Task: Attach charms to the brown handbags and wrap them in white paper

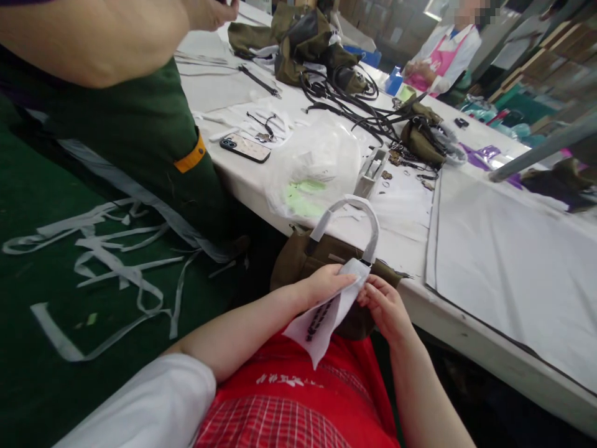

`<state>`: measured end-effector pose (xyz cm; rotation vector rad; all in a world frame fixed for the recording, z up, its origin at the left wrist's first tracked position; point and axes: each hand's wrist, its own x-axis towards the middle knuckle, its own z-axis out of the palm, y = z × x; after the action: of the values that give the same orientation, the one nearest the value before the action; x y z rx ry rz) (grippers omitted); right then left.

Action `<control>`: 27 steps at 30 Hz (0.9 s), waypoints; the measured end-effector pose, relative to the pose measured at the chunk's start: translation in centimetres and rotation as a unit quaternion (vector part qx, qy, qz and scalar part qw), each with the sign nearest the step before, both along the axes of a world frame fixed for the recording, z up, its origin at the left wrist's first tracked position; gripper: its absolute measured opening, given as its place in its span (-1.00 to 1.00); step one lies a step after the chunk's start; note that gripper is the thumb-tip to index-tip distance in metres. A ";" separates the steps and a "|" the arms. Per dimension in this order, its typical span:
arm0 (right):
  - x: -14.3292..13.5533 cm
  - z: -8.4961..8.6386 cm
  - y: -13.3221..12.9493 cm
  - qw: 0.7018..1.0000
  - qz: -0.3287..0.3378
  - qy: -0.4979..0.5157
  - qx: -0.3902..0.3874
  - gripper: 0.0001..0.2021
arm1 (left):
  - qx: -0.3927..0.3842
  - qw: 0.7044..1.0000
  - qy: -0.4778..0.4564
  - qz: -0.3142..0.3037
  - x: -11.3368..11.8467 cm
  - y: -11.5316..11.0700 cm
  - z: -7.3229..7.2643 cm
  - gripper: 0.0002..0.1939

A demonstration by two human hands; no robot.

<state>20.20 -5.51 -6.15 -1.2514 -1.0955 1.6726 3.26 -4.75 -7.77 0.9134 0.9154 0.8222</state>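
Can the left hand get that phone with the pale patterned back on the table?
Probably yes: the phone lies near the white table's edge with nothing on top. But the left hand is pinching a white printed sheet, so it would likely have to let go first.

Red apron (326, 386), plaid panel (275, 423), white sleeve (153, 398)

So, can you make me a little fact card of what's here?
Left hand: pinches printed white sheet
Right hand: fingertips at the sheet's edge, grip unclear
Handbag: olive, at the table's front edge
Handle: wrapped in white, arching up
On table: phone in patterned case, black straps
Floor: green, loose white strips
Across table: person in pink apron
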 end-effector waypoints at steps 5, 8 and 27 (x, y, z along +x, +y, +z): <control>-1.0 -0.2 0.2 0.994 -0.042 -0.097 0.007 -0.59 | 0.143 0.968 0.206 -0.016 -0.4 -0.6 1.3 -0.71; -1.5 0.1 0.2 0.994 -0.025 -0.109 0.010 -0.55 | 0.162 0.955 0.246 -0.023 -1.4 -0.6 2.2 -0.72; -4.9 -2.4 -2.1 0.993 -0.014 -0.114 0.003 -0.66 | 0.380 0.666 0.639 -0.066 -3.9 -5.2 3.9 -0.62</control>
<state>15.27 -7.58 -8.51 -1.4757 -1.2100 1.5311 -0.60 -9.99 -3.89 2.4310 1.6948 0.2797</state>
